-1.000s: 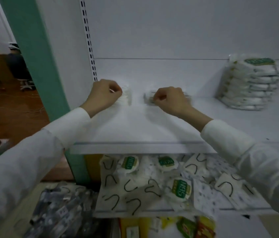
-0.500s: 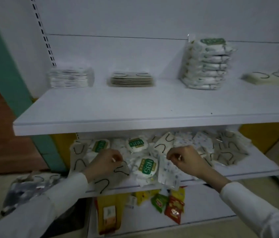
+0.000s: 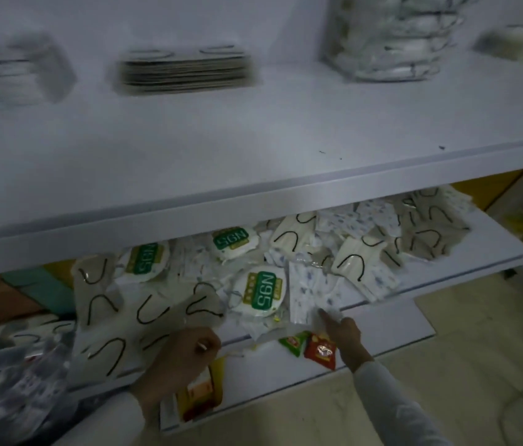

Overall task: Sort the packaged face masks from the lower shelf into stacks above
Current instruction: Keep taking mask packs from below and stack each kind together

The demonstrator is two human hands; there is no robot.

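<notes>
A loose pile of packaged masks covers the lower shelf (image 3: 421,280): round N95 packs (image 3: 260,292), beige packs with black ear loops, and white blue-dotted packs. My left hand (image 3: 186,355) is curled at the shelf's front edge and grips the near edge of a beige mask pack (image 3: 202,309). My right hand (image 3: 345,336) pinches the lower corner of a blue-dotted mask pack (image 3: 310,289). On the upper shelf (image 3: 253,149) stand a blurred white stack (image 3: 6,72), a beige stack (image 3: 186,70), an N95 stack (image 3: 392,37) and a low stack (image 3: 511,43).
Red (image 3: 319,349) and green (image 3: 292,342) sachets and a yellow box (image 3: 202,391) lie on the bottom shelf under my hands. A clear bag of packs (image 3: 6,391) sits at the lower left. The upper shelf's front lip (image 3: 253,204) overhangs the pile.
Both hands came down from the upper shelf's stacks to the lower shelf pile. They now hold packs at its front edge, and the view has tilted down and closer.
</notes>
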